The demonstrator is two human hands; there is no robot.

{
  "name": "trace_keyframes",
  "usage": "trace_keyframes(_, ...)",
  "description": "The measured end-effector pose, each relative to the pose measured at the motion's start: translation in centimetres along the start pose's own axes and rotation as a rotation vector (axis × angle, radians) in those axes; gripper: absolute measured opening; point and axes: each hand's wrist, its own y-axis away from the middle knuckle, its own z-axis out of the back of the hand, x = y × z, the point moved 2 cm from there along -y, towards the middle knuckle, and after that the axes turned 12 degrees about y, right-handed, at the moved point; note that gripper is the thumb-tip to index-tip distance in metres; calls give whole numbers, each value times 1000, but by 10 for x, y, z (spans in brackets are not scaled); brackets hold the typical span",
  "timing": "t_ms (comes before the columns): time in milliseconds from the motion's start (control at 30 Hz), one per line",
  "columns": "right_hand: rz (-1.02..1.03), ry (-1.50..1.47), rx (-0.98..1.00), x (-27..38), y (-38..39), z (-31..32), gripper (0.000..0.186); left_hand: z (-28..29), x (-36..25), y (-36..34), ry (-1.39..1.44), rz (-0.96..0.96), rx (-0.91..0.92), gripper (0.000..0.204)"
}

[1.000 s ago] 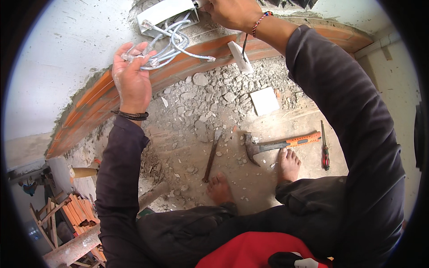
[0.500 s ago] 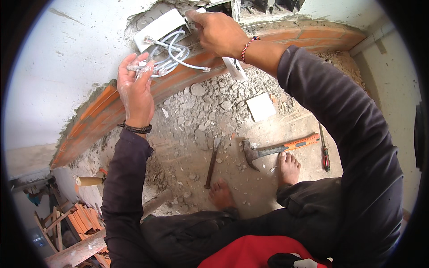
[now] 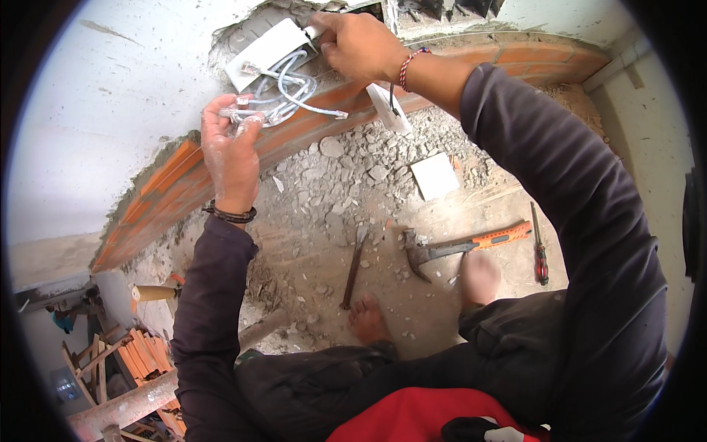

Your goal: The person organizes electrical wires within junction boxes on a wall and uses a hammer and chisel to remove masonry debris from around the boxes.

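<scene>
A white rectangular box (image 3: 266, 53) sits at the broken opening in the wall, with looped grey-white network cables (image 3: 298, 87) hanging from it. My left hand (image 3: 230, 151) pinches part of the cable bundle and its clear plugs between thumb and fingers, below the box. At the box's right end my right hand (image 3: 362, 48) has its fingers closed around a small white piece (image 3: 314, 32), mostly hidden by the fingers. Under my right wrist a white plate (image 3: 388, 110) hangs with a short dark cord on it.
Rubble (image 3: 368, 158) lies along the curved brick course (image 3: 158, 188). On the floor are a white square plate (image 3: 435, 177), a chisel (image 3: 355, 267), a claw hammer (image 3: 464, 247) with an orange handle and a screwdriver (image 3: 540, 247), close to my bare feet. Bricks (image 3: 143, 357) stand at the lower left.
The view has shifted slightly, so most things sit a little farther right. My right fingers have moved slightly down onto the small white piece by the box. My left hand still holds the cables.
</scene>
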Motion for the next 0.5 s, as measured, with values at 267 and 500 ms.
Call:
trace_keyframes(267, 48, -169, 23, 6, -3, 17, 34, 1, 2, 10, -77, -71, 42, 35)
trace_keyframes(500, -15, -276, 109, 8, -4, 24, 35, 5, -30, -30, -533, -279, 60, 45)
